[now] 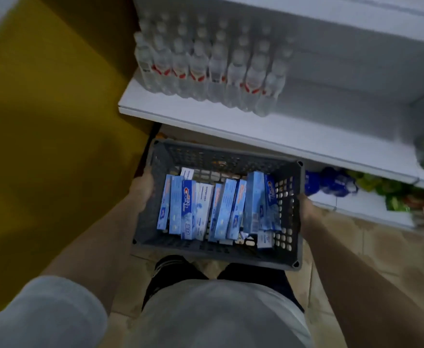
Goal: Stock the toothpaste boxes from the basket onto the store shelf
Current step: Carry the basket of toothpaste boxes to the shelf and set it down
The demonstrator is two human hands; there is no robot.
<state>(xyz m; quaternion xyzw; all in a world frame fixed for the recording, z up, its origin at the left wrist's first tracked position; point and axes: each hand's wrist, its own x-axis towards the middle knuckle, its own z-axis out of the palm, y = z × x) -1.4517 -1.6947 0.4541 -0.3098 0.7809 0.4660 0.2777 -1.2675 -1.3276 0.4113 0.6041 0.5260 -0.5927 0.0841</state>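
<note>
A person carries a dark grey perforated plastic basket [291,212] toward a white store shelf [268,136], left hand [142,189] gripping the basket's left wall and right hand [306,205] holding its right wall, fingers hidden behind the plastic. The work appears to be at its opening step: no box has reached the shelf. The light blue cardboard toothpaste boxes [216,209] stand on end in a loose, leaning row inside the basket, a few lying flat at the near right corner. Rows of clear plastic water bottles [206,64] fill the shelf's far left, leaving bare board to the right. Next, the basket likely needs setting down, freeing a hand to lift out a box.
</note>
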